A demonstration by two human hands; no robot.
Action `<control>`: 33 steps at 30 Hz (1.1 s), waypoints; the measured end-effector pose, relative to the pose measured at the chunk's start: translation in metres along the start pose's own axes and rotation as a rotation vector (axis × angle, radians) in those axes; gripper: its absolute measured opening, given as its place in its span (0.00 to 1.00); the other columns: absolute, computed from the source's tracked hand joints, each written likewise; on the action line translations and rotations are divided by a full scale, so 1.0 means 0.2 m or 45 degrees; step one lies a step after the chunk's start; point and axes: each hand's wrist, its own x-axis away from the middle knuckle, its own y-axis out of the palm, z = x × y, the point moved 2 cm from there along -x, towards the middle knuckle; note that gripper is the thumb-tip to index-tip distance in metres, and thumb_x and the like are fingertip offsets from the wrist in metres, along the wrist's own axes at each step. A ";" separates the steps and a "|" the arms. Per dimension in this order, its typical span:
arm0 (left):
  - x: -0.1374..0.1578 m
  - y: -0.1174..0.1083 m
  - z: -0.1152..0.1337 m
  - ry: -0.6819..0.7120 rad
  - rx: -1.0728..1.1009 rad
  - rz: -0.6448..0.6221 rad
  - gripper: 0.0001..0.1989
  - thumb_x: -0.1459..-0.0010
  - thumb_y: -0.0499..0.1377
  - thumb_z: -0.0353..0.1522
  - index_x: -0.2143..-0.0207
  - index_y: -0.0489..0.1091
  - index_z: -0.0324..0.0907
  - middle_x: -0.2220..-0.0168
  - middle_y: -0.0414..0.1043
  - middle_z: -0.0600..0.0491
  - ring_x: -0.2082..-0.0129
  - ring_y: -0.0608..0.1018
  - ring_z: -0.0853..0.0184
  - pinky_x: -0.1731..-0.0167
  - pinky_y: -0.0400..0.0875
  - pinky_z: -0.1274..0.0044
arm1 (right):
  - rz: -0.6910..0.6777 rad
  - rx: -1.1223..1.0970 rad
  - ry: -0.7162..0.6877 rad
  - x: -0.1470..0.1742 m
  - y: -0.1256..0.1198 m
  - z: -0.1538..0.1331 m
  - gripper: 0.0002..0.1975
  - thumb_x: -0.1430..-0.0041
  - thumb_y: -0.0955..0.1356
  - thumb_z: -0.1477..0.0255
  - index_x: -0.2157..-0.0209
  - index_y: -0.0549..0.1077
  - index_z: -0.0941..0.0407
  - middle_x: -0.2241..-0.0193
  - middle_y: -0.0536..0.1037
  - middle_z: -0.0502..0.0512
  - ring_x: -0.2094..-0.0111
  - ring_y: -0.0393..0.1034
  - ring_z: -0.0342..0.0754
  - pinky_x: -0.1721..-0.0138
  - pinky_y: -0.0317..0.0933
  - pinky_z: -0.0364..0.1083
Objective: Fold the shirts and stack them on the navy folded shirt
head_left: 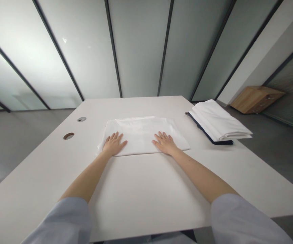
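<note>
A white cloth (141,135) lies spread on the middle of the table (148,189), the left hand (113,144) and right hand (165,143) flat on its near part, fingers fanned and gripping nothing. Light, even pressure from both palms should smooth it best without dragging the near edge askew. Folded white fabric (218,118) rests on a dark item (222,142) at the table's right edge.

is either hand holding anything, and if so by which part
Nothing is held: the left hand and right hand lie open, fingers spread, on the white cloth towards its near edge.
</note>
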 end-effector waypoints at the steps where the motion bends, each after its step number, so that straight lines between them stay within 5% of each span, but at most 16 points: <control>1: 0.01 0.00 -0.03 -0.039 -0.004 0.000 0.35 0.38 0.40 0.52 0.34 0.51 0.45 0.32 0.44 0.46 0.33 0.51 0.56 0.37 0.47 0.63 | 0.011 0.011 0.035 0.00 0.00 0.05 0.34 0.35 0.49 0.49 0.34 0.51 0.50 0.32 0.45 0.56 0.32 0.37 0.56 0.36 0.37 0.59; 9: 0.03 -0.02 -0.04 -0.208 -0.026 -0.022 0.37 0.39 0.39 0.54 0.34 0.50 0.45 0.31 0.43 0.44 0.33 0.48 0.50 0.40 0.45 0.50 | 0.137 0.101 -0.003 0.04 0.00 0.29 0.31 0.34 0.52 0.53 0.35 0.55 0.53 0.33 0.49 0.59 0.33 0.41 0.54 0.36 0.40 0.56; 13: 0.07 -0.05 0.01 -0.160 -0.128 0.046 0.38 0.40 0.41 0.54 0.36 0.56 0.40 0.35 0.53 0.38 0.35 0.53 0.47 0.39 0.41 0.49 | 0.166 0.133 -0.063 -0.01 -0.03 0.36 0.31 0.35 0.54 0.53 0.37 0.59 0.54 0.34 0.53 0.60 0.33 0.44 0.54 0.36 0.40 0.55; 16: 0.09 -0.06 0.06 0.016 -0.169 0.088 0.37 0.41 0.43 0.55 0.39 0.61 0.42 0.38 0.59 0.40 0.34 0.52 0.49 0.37 0.36 0.53 | 0.201 0.188 0.056 -0.07 -0.08 0.42 0.33 0.38 0.57 0.50 0.39 0.62 0.56 0.35 0.56 0.63 0.34 0.44 0.58 0.37 0.40 0.57; 19: 0.09 -0.06 0.10 0.357 -0.083 -0.004 0.31 0.37 0.41 0.52 0.37 0.58 0.50 0.33 0.51 0.50 0.32 0.48 0.57 0.36 0.36 0.61 | 0.296 0.229 0.254 -0.12 -0.13 0.45 0.36 0.40 0.60 0.49 0.39 0.61 0.60 0.36 0.56 0.68 0.34 0.43 0.63 0.38 0.38 0.61; 21: 0.09 -0.05 0.12 0.453 -0.001 -0.089 0.30 0.36 0.39 0.50 0.35 0.53 0.52 0.31 0.43 0.52 0.32 0.46 0.59 0.36 0.38 0.62 | 0.368 0.243 0.306 -0.14 -0.15 0.40 0.34 0.39 0.62 0.54 0.39 0.59 0.62 0.36 0.56 0.70 0.34 0.41 0.64 0.38 0.36 0.62; 25: 0.07 -0.02 0.13 0.323 0.072 -0.122 0.31 0.37 0.40 0.51 0.34 0.50 0.54 0.31 0.41 0.52 0.32 0.47 0.57 0.37 0.41 0.60 | 0.439 0.205 0.115 -0.10 -0.14 0.17 0.29 0.38 0.60 0.63 0.37 0.57 0.58 0.35 0.55 0.65 0.34 0.41 0.62 0.37 0.34 0.61; 29: 0.04 -0.01 0.20 0.064 0.027 -0.060 0.32 0.37 0.41 0.51 0.34 0.51 0.53 0.31 0.43 0.48 0.33 0.50 0.51 0.40 0.46 0.54 | 0.360 0.127 -0.080 -0.03 -0.09 -0.06 0.29 0.37 0.59 0.59 0.37 0.58 0.56 0.36 0.57 0.61 0.35 0.44 0.61 0.37 0.38 0.58; 33: 0.02 -0.05 0.37 -0.158 -0.091 0.046 0.33 0.37 0.42 0.49 0.38 0.58 0.39 0.37 0.56 0.34 0.41 0.63 0.42 0.50 0.61 0.56 | 0.237 0.015 -0.072 -0.05 -0.06 -0.15 0.28 0.35 0.57 0.56 0.39 0.60 0.54 0.38 0.62 0.61 0.38 0.54 0.57 0.40 0.48 0.53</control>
